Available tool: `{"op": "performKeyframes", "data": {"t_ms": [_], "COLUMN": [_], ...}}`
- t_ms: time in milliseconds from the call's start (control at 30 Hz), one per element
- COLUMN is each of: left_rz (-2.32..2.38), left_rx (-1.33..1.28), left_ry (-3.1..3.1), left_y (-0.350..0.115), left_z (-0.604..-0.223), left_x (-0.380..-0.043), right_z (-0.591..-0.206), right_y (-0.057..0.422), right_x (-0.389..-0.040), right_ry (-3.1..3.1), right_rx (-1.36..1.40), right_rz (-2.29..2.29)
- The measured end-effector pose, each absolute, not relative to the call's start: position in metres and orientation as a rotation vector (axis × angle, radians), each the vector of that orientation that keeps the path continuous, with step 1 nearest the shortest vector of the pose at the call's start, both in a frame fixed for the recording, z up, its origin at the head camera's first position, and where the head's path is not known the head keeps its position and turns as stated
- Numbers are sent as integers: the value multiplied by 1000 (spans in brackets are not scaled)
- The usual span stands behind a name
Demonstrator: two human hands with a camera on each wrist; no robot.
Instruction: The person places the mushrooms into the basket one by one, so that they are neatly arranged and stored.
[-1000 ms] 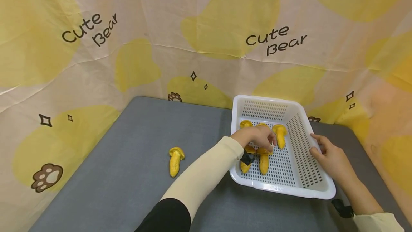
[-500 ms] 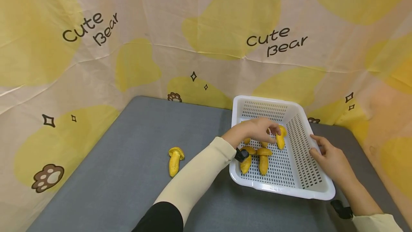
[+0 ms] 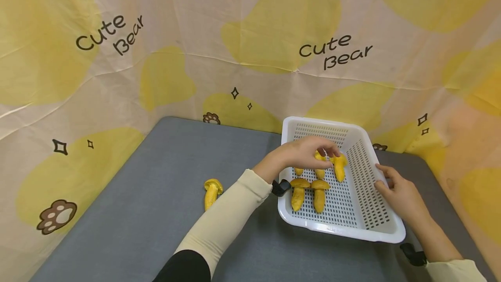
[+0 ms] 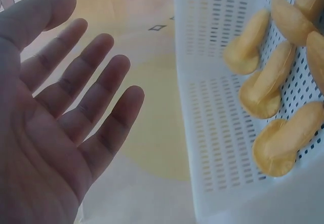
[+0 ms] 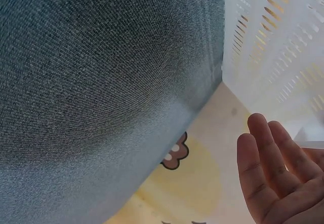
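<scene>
My left hand (image 3: 307, 151) hovers over the back of a white perforated plastic basket (image 3: 340, 230). Its fingers look loosely straight in the left wrist view, and the palm (image 4: 45, 133) holds nothing. Several yellow mushrooms lie in the basket, among them a front-left mushroom (image 3: 298, 195), one beside it (image 3: 319, 197) and a mushroom (image 3: 339, 169) just right of my left fingertips. The hand partly hides the back ones. My right hand (image 3: 403, 195) holds the basket's right rim, thumb and forefinger over it; the other fingers (image 5: 260, 153) extend outside the wall.
A single yellow mushroom (image 3: 212, 193) lies on the grey table (image 3: 156, 195) left of the basket, partly behind my left sleeve (image 3: 223, 216). A patterned cloth backdrop (image 3: 254, 34) rises behind the table.
My left hand has lifted off the mushrooms and drawn slightly back and left, its fingers loosening. More of the basket's mushrooms show. The right hand and basket have stayed nearly still.
</scene>
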State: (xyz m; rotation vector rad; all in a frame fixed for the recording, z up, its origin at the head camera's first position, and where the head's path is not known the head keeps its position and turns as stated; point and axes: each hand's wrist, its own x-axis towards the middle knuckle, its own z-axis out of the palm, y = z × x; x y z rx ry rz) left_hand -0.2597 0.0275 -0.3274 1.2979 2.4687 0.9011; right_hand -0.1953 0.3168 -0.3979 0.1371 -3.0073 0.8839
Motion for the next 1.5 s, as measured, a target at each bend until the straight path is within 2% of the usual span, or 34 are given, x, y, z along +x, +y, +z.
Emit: {"op": "performKeyframes", "data": {"t_ms": [900, 1500], "left_rz": [787, 752], "left_rx": [1361, 1074], "left_ry": [2701, 2811], "left_y": [-50, -102], "left_z": [-309, -321], "left_x": [-232, -220], "right_z": [-397, -397], "right_y": [315, 315], "right_x": [-196, -193], "right_ry": [-3017, -3012], "right_rx": [137, 144], "right_rz": [895, 903]}}
